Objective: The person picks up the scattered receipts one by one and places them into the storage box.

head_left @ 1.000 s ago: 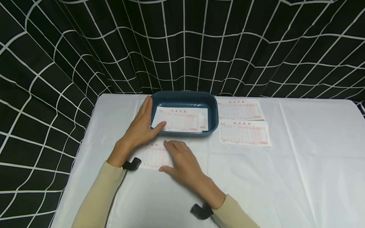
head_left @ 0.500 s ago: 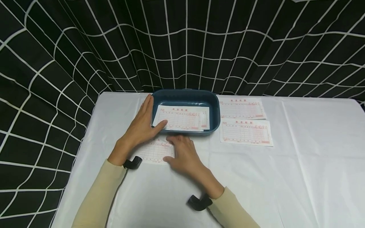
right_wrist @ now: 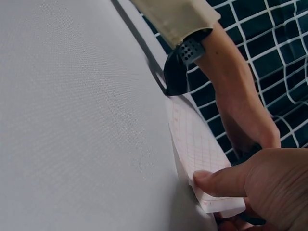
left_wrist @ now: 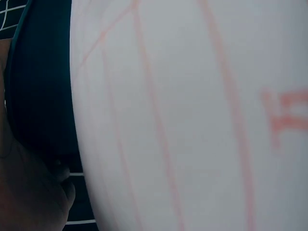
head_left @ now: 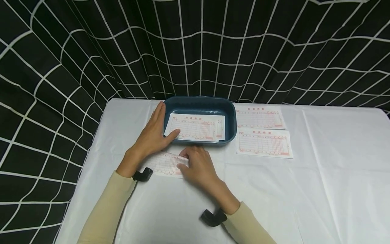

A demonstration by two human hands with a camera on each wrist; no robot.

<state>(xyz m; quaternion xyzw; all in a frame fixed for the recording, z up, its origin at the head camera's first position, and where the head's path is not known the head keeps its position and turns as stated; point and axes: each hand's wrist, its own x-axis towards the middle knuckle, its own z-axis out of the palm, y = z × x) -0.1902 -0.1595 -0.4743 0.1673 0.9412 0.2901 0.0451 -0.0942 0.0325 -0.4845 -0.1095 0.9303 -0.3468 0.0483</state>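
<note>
My right hand (head_left: 199, 166) pinches the right end of a white printed slip (head_left: 163, 164) in front of the tray. In the right wrist view the thumb lies on the slip (right_wrist: 192, 139), whose end is raised off the cloth. My left hand (head_left: 152, 134) lies with straight fingers along the left side of a dark blue tray (head_left: 228, 137), its thumb reaching over the front rim beside the slips (head_left: 193, 127) inside. The left wrist covers part of the pinched slip. Close up, red-lined paper (left_wrist: 183, 115) fills most of the left wrist view.
Two more printed slips (head_left: 263, 144) lie on the table right of the tray, one behind the other. White cloth (head_left: 329, 162) covers the table. A black curtain with white netting (head_left: 207, 51) hangs behind and to the left.
My right hand has moved slightly forward, curled its fingers and taken hold of the slip's right end, which is now raised. The left hand stays at the tray.
</note>
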